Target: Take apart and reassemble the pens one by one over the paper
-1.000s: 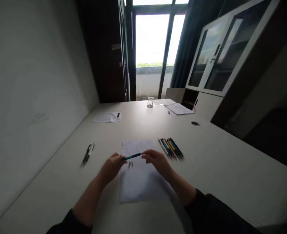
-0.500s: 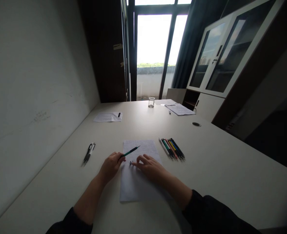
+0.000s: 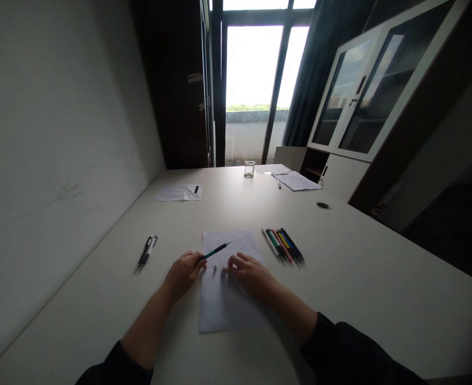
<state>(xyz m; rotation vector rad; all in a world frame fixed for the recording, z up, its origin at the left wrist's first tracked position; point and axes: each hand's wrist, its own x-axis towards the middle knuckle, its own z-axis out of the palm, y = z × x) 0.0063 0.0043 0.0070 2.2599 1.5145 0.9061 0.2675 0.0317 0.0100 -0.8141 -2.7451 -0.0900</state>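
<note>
My left hand (image 3: 184, 271) is closed round the rear end of a green pen (image 3: 217, 249), whose tip points up and to the right over a lined sheet of paper (image 3: 228, 299). My right hand (image 3: 250, 271) lies low on the sheet with its fingers curled at a small dark part I cannot make out. Another small dark pen part (image 3: 214, 268) rests on the paper between my hands.
A row of several coloured pens (image 3: 283, 245) lies right of the sheet. Two dark pens (image 3: 146, 252) lie to the left. Far back on the white table (image 3: 360, 267) are a folded paper (image 3: 179, 192), a glass (image 3: 249, 169), and papers with a pen (image 3: 292, 179).
My right hand let go of the green pen's front end and dropped onto the paper by the small parts. The left hand tilted the pen tip upward.
</note>
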